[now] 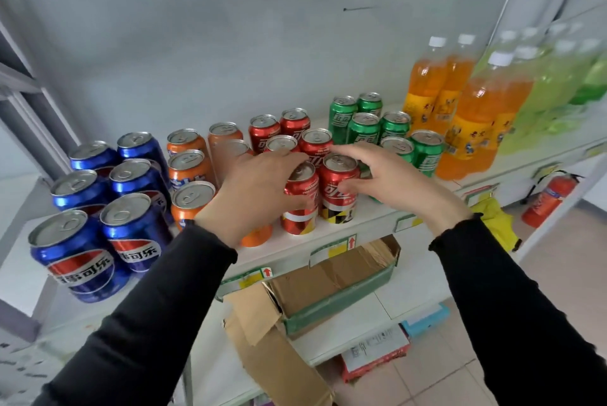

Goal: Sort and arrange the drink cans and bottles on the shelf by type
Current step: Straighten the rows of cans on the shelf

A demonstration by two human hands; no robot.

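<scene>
White shelf carries blue cans; orange cans; red cans; green cans; bottles.

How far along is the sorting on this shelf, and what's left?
Mostly done: blue cans, orange cans, red cans, green cans and bottles stand grouped by type. In hand: the left hand and right hand each grip a front red can. Left: squaring those two into their rows.

Blue, orange, red, green cans
</scene>
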